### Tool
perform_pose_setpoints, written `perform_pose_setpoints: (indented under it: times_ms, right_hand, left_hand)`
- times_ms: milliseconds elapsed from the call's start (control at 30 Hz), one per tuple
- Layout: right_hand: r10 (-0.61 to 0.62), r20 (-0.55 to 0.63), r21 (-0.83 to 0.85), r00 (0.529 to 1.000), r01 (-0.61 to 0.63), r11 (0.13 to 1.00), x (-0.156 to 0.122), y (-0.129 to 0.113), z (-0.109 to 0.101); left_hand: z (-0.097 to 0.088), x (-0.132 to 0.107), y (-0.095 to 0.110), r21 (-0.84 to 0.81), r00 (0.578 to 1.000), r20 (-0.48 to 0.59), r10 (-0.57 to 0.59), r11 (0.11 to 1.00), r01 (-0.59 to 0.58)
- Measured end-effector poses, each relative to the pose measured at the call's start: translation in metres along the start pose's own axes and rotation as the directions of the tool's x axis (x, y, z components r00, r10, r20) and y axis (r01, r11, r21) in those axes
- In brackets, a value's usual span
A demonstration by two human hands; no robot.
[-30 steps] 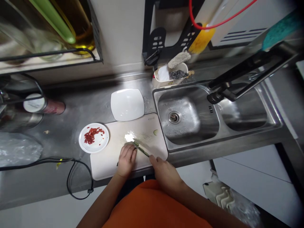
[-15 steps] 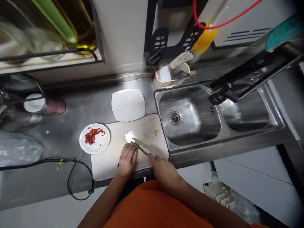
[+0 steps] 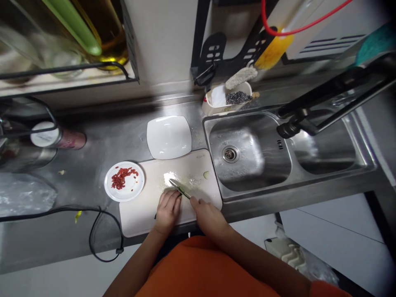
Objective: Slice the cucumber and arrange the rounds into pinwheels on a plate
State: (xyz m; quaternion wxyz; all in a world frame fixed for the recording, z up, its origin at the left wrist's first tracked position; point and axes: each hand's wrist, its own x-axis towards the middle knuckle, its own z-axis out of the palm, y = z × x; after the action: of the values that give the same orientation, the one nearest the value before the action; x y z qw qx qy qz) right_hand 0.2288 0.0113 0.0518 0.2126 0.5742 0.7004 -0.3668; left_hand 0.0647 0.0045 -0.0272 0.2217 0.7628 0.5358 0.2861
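A pale cutting board (image 3: 142,210) lies on the steel counter in front of me. My left hand (image 3: 167,210) presses down on the board with curled fingers, holding a dark green vegetable that is mostly hidden beneath it. My right hand (image 3: 208,214) grips the handle of a knife (image 3: 178,188), whose blade slants up-left right beside my left fingertips. A small green slice (image 3: 206,175) lies near the board's right edge.
A round white plate with chopped red chilli (image 3: 124,180) sits left of the board, and a square white plate (image 3: 168,136) behind it. The double sink (image 3: 247,152) with a black tap (image 3: 309,115) is to the right. A black cable (image 3: 93,231) loops at the left front.
My right hand and the knife have shifted slightly left along the board toward my left fingers. The view has drifted a little to the right.
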Motion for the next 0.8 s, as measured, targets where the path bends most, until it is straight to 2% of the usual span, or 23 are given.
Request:
perform_pose_setpoints:
  times_ms: [200,400,567,800]
  right_hand:
    - [-0.003,0.006,0.006,1.000,0.003,1.000,0.010,-0.003,0.006]
    - [0.003,-0.028,0.051,1.000,-0.002,0.999,0.011,0.005,0.011]
    - [0.045,-0.031,0.036,0.998,-0.044,0.998,-0.004,0.011,0.007]
    - [0.030,0.016,0.003,0.999,-0.030,1.000,-0.029,0.006,0.001]
  left_hand:
    - [0.000,0.000,0.000,-0.004,1.000,-0.008,0.007,1.000,-0.007]
    - [0.001,-0.002,-0.001,-0.017,0.999,0.014,-0.034,0.999,0.035]
    - [0.000,-0.001,0.001,-0.020,0.999,0.012,-0.046,0.999,0.046]
    - [0.001,-0.003,-0.001,0.023,1.000,-0.020,-0.010,1.000,0.011]
